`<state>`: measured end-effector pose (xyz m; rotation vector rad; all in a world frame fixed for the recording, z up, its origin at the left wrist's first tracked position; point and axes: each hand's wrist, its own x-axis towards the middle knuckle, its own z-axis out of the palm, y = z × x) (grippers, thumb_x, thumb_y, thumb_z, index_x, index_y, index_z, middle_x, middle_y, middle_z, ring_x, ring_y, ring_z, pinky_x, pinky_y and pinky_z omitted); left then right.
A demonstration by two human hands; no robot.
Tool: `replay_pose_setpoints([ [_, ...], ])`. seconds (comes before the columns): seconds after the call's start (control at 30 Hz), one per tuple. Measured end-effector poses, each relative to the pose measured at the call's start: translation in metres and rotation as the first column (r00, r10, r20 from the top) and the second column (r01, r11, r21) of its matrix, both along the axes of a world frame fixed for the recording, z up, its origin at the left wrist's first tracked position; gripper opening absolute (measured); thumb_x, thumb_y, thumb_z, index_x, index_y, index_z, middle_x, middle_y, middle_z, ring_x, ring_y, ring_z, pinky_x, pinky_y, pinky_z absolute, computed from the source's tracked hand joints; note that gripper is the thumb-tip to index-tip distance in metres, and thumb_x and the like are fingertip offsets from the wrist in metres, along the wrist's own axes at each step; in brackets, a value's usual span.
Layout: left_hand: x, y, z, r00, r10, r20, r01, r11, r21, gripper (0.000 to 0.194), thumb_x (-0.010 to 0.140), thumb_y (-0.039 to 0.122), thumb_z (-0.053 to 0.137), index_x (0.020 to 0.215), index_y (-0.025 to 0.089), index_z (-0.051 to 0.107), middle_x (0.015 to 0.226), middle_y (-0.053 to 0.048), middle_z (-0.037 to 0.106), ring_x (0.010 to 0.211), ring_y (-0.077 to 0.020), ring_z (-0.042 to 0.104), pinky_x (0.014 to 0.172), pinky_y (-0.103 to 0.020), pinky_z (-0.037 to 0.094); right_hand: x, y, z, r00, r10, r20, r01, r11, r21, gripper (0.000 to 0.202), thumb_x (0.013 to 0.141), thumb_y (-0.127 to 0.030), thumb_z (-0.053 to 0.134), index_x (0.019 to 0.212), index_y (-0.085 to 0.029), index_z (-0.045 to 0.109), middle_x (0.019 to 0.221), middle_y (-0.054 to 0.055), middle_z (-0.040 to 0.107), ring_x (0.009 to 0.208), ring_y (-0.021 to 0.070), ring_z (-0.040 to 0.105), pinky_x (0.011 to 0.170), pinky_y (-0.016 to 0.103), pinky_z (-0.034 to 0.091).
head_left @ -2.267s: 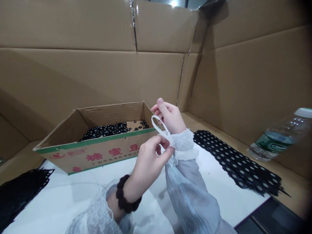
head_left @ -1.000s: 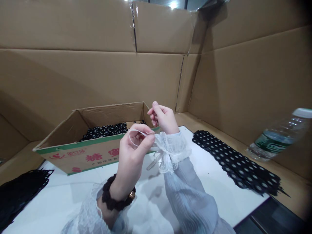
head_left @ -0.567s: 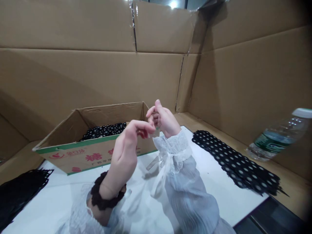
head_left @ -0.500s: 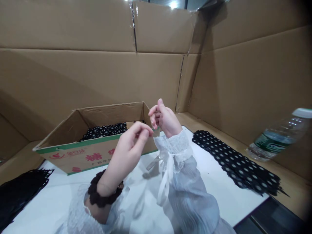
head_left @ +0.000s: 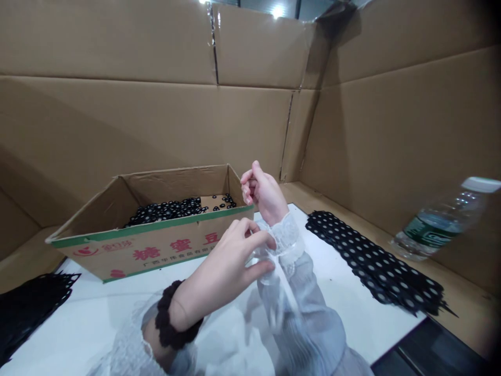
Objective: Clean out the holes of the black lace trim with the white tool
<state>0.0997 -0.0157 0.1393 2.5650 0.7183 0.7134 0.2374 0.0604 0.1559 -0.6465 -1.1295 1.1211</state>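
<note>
White counter (head_left: 364, 318) surface is running between one carton (head_left: 156, 250) and one dotted black stack (head_left: 371, 261), its lower-right edge meeting a dark panel (head_left: 426, 350); cardboard walls (head_left: 136, 125) are bounding the rear and right. One plain black pile (head_left: 31, 310) is lying at left, one bottle (head_left: 434, 230) at right. The left hand (head_left: 238, 248), thumb and forefinger parted, is touching the lace cuff (head_left: 287, 237) at the right wrist, where a white ribbon (head_left: 287, 290) is hanging; the view is not showing whether it is gripping the ribbon. The right hand (head_left: 268, 196) is hovering released, fingers loosely curled. Red characters, 糖蜜豆, are marking the carton.
</note>
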Motion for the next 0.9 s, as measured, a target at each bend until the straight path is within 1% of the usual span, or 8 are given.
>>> replay_pose_setpoints([
  [0.1, 0.003, -0.002, 0.0, 1.0, 0.002, 0.011, -0.003, 0.997, 0.083, 0.013, 0.083, 0.025, 0.053, 0.095, 0.025, 0.056, 0.106, -0.004, 0.047, 0.102, -0.0211, 0.042, 0.087, -0.035, 0.037, -0.003, 0.0, -0.001, 1.0, 0.012, 0.005, -0.012, 1.0, 0.006, 0.05, 0.076, -0.063, 0.046, 0.062, -0.016, 0.052, 0.044, -0.005, 0.047, 0.032, 0.0032, 0.04, 0.034, 0.017, 0.03],
  [0.23, 0.004, -0.007, 0.0, 0.992, -0.069, -0.106, 0.078, 0.994, 0.079, 0.025, 0.083, 0.01, 0.046, 0.102, 0.025, 0.05, 0.104, -0.002, 0.048, 0.095, -0.0163, 0.044, 0.086, -0.032, 0.035, -0.005, 0.001, -0.002, 1.0, -0.005, 0.018, 0.005, 1.0, -0.002, 0.047, 0.078, -0.059, 0.047, 0.062, -0.016, 0.052, 0.044, -0.006, 0.047, 0.033, 0.0029, 0.04, 0.034, 0.016, 0.03],
  [0.37, 0.007, -0.005, -0.003, 0.992, -0.047, -0.118, 0.065, 0.985, 0.159, 0.01, 0.084, 0.016, 0.05, 0.091, 0.023, 0.053, 0.1, -0.001, 0.049, 0.092, -0.0172, 0.043, 0.084, -0.033, 0.033, -0.006, 0.002, -0.003, 1.0, 0.006, 0.01, -0.006, 1.0, -0.01, 0.045, 0.08, -0.057, 0.046, 0.062, -0.016, 0.051, 0.044, -0.006, 0.047, 0.033, 0.0026, 0.039, 0.034, 0.016, 0.03],
  [0.47, 0.01, 0.001, -0.004, 0.999, -0.008, -0.049, 0.016, 0.987, 0.159, 0.005, 0.086, 0.021, 0.047, 0.084, 0.02, 0.052, 0.092, -0.001, 0.053, 0.088, -0.0171, 0.046, 0.082, -0.033, 0.032, -0.007, 0.004, -0.003, 1.0, 0.017, 0.019, -0.017, 1.0, -0.019, 0.045, 0.08, -0.056, 0.046, 0.062, -0.015, 0.051, 0.043, -0.006, 0.047, 0.032, 0.0028, 0.04, 0.034, 0.016, 0.03],
  [0.53, 0.011, 0.004, -0.004, 0.994, 0.07, 0.083, -0.076, 0.995, 0.069, 0.008, 0.087, 0.022, 0.043, 0.083, 0.018, 0.049, 0.085, -0.001, 0.055, 0.081, -0.0155, 0.048, 0.078, -0.031, 0.033, -0.007, 0.005, -0.001, 1.0, 0.024, 0.02, -0.023, 0.999, -0.034, 0.047, 0.08, -0.058, 0.045, 0.062, -0.015, 0.05, 0.042, -0.006, 0.046, 0.031, 0.003, 0.039, 0.033, 0.016, 0.029],
  [0.63, 0.011, 0.01, -0.006, 0.938, 0.203, 0.281, -0.157, 0.971, -0.18, 0.013, 0.088, 0.026, 0.041, 0.081, 0.017, 0.046, 0.077, 0.0, 0.054, 0.07, -0.0127, 0.048, 0.067, -0.026, 0.035, -0.009, 0.002, 0.002, 0.992, 0.122, -0.028, -0.122, 0.993, -0.002, 0.049, 0.079, -0.063, 0.04, 0.062, -0.017, 0.046, 0.04, -0.007, 0.044, 0.03, 0.004, 0.039, 0.033, 0.017, 0.029],
  [0.77, 0.011, 0.02, -0.012, 0.87, 0.284, 0.404, -0.071, 0.881, -0.467, 0.015, 0.084, 0.03, 0.046, 0.079, 0.016, 0.048, 0.073, 0.0, 0.051, 0.065, -0.0107, 0.044, 0.061, -0.023, 0.035, -0.012, -0.002, 0.002, 0.956, 0.277, -0.098, -0.269, 0.96, 0.082, 0.056, 0.08, -0.069, 0.022, 0.063, -0.019, 0.041, 0.036, -0.009, 0.037, 0.028, 0.0044, 0.035, 0.033, 0.017, 0.028],
  [0.9, 0.012, 0.026, -0.013, 0.824, 0.304, 0.478, 0.079, 0.775, -0.628, 0.014, 0.081, 0.028, 0.05, 0.078, 0.015, 0.05, 0.074, 0.0, 0.052, 0.065, -0.0095, 0.044, 0.061, -0.022, 0.035, -0.012, 0.0, -0.007, 0.927, 0.357, -0.115, -0.347, 0.933, 0.096, 0.065, 0.071, -0.078, 0.013, 0.062, -0.02, 0.04, 0.034, -0.009, 0.033, 0.028, 0.0054, 0.033, 0.034, 0.017, 0.028],
])
